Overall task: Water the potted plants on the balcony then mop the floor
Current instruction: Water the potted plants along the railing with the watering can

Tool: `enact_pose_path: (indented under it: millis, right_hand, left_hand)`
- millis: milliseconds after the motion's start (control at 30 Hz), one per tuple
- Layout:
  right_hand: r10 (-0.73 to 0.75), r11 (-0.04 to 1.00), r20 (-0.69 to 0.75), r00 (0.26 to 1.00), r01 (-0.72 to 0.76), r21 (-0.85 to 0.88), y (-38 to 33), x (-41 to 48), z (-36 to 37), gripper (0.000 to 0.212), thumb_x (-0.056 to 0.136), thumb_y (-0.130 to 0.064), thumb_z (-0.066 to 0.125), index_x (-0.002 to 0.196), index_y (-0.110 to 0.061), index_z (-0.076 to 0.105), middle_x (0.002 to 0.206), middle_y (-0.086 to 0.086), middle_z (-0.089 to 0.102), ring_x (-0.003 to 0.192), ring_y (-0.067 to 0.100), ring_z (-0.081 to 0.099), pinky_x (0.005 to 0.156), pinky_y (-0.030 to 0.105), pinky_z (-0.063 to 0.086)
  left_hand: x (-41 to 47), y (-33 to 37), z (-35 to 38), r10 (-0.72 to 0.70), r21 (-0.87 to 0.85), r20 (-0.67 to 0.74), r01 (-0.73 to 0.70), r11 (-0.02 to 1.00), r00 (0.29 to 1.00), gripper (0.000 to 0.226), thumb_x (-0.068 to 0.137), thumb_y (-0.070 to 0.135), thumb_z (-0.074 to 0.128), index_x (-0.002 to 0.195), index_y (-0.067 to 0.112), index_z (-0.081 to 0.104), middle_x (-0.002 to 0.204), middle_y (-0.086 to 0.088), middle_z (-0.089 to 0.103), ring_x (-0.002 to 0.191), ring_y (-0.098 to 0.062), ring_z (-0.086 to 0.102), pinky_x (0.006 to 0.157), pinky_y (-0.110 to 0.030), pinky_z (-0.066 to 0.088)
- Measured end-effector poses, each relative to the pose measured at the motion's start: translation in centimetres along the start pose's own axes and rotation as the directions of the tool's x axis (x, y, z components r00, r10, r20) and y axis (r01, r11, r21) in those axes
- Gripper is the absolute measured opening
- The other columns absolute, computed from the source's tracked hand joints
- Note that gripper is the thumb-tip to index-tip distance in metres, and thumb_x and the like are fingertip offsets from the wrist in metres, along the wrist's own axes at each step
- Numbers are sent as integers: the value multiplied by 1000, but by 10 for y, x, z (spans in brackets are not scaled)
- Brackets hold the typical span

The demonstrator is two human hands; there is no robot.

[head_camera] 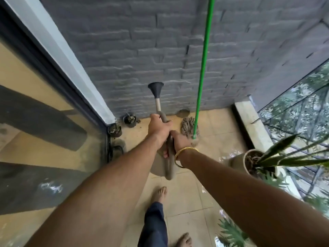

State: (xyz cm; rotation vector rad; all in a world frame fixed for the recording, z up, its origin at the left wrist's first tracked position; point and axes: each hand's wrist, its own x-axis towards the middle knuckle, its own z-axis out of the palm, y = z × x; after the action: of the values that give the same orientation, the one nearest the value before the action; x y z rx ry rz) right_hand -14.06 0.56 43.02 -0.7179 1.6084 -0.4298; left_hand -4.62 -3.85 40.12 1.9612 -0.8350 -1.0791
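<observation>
I hold a grey-brown watering can out in front of me over the tiled floor. Its long spout ends in a dark rose that points at the grey brick wall. My left hand grips the spout end of the handle. My right hand, with a gold bangle on the wrist, grips the handle loop behind it. A mop with a green pole leans on the wall, its string head resting on the floor just right of my hands. A potted plant with long striped leaves stands at the right.
Two small dark pots sit in the far left corner by the glass sliding door. A low ledge and glass railing close the right side. Leafy plants sit at the lower right. The tiles near the right pot look wet.
</observation>
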Motion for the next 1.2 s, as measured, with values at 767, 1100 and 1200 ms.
enact_pose_path:
  millis: [767, 1100, 1200]
  right_hand:
    - [346, 937, 27, 938, -345, -50, 252, 370, 178, 41, 90, -43, 49, 89, -8, 70, 76, 20, 60, 63, 29, 55, 58, 36, 45]
    - [411, 911, 72, 909, -406, -77, 254, 385, 173, 43, 96, -42, 47, 74, -14, 71, 81, 15, 73, 84, 32, 69, 95, 46, 56]
    - [414, 905, 70, 908, -402, -136, 241, 381, 166, 37, 99, -35, 46, 74, -13, 63, 74, 10, 64, 72, 27, 58, 73, 40, 49]
  left_hand:
    - [234, -404, 97, -239, 221, 41, 224, 949, 970, 38, 95, 27, 67, 127, 21, 46, 109, 1, 70, 89, -20, 68, 47, -20, 42]
    - [235, -413, 107, -345, 235, 47, 325, 916, 937, 35, 93, 23, 69, 121, 23, 48, 110, -1, 70, 91, -23, 71, 74, -46, 64]
    - [233, -402, 105, -365, 263, 47, 341, 903, 930, 33, 93, 18, 68, 122, 17, 50, 112, -6, 71, 97, -25, 70, 86, -41, 61]
